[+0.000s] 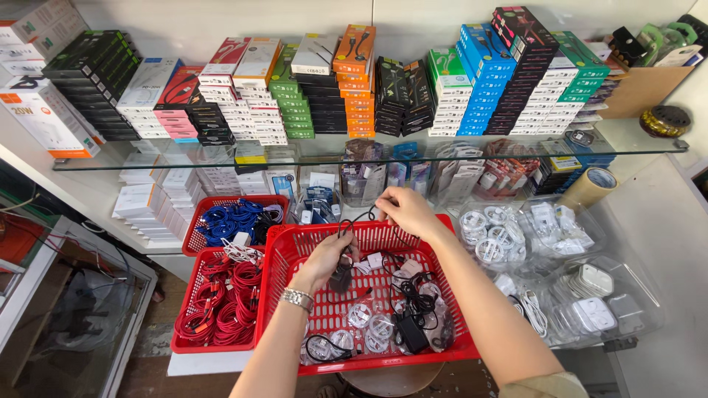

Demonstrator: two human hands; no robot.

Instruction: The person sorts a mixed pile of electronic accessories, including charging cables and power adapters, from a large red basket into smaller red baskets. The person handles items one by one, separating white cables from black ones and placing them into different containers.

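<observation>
- Head view: my left hand is closed around a black charger block, held low over the red basket.
- My right hand pinches the thin black cable that runs up from that block, above and beyond the left grip.
- I judge this as the untangling step: the cable is stretched between both grips, clear of the loose cords below the right wrist.
- The next move calls for a steady pull without dragging those neighbours up.
</observation>
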